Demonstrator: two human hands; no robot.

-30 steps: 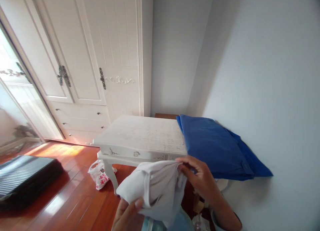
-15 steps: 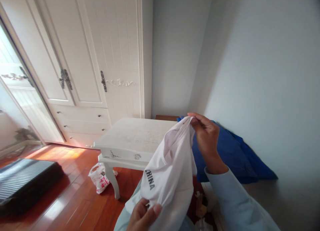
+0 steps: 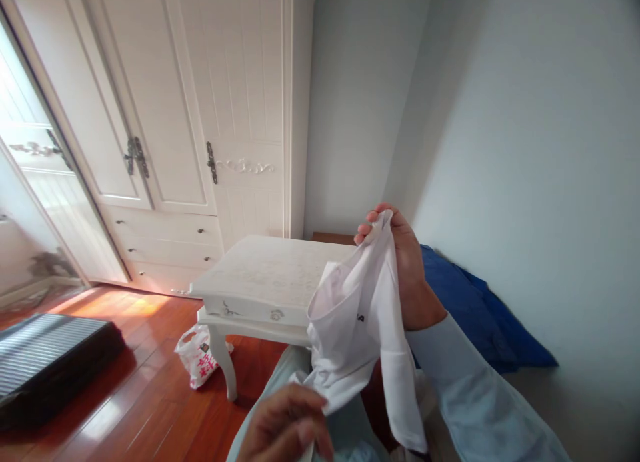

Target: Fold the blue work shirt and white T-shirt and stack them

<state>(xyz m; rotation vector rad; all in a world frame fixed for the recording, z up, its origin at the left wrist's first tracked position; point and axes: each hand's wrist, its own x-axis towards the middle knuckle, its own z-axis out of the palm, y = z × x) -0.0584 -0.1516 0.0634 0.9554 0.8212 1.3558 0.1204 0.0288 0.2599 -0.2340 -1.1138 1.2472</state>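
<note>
My right hand [image 3: 407, 269] is raised in front of me, fingers pinched on the top edge of a white garment [image 3: 357, 329] with small dark lettering. The cloth hangs down from that hand and opens loosely in the middle. My left hand [image 3: 285, 425] is low at the bottom of the view and grips the garment's lower end. Both arms wear light blue sleeves. Behind the cloth stands a small white carved table [image 3: 265, 279].
A folded blue fabric [image 3: 470, 315] lies to the right against the pale wall. A white wardrobe [image 3: 200, 115] with drawers stands behind the table. A printed plastic bag [image 3: 197, 355] lies on the wooden floor by a table leg. A dark ribbed case [image 3: 47, 352] sits at left.
My right hand lifted the garment's top edge from table height to well above it. The bunched cloth stretched out and now hangs open. My left hand stayed low on the lower end.
</note>
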